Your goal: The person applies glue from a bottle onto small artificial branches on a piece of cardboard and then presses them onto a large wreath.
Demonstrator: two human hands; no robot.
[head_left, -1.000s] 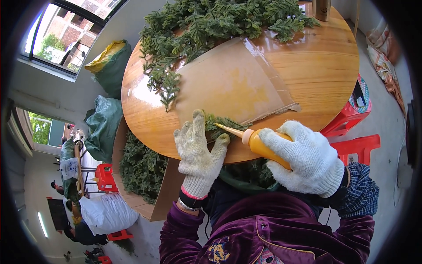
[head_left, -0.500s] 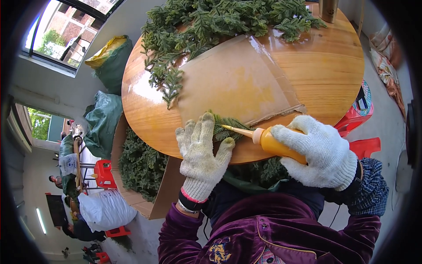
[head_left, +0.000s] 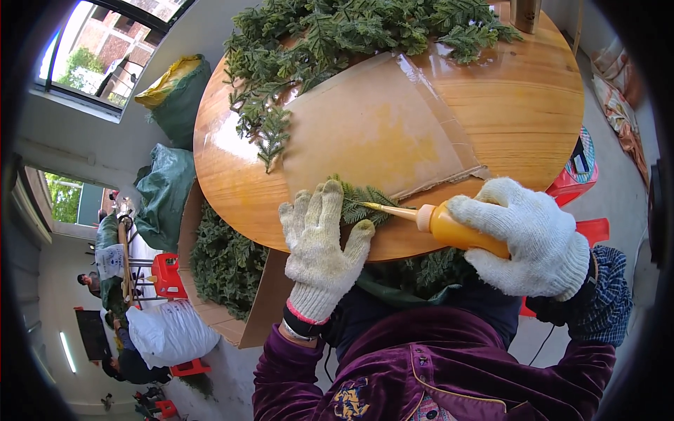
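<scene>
A small green fir sprig (head_left: 366,200) lies near the table's front edge. My left hand (head_left: 319,242), in a whitish knit glove, is laid out with fingers stretched and the thumb apart. Its index finger rests against the sprig's left end; whether it presses the stem is hidden. My right hand (head_left: 530,235), gloved too, is wrapped round a squeeze bottle (head_left: 460,230) of orange-yellow liquid. The bottle is tilted sideways, its thin pale nozzle (head_left: 390,209) pointing left over the sprig, the tip at the needles.
Beyond the sprig, a stained cardboard sheet (head_left: 372,133) lies on the round wooden table (head_left: 526,126). Many fir branches (head_left: 337,42) are heaped at the far side, near a metal cylinder (head_left: 524,15). A cardboard box (head_left: 256,302) of greenery stands left, with sacks and red stools around.
My right hand has shifted to the right with the bottle, and the nozzle tip has slid right along the sprig. My left hand has hardly moved.
</scene>
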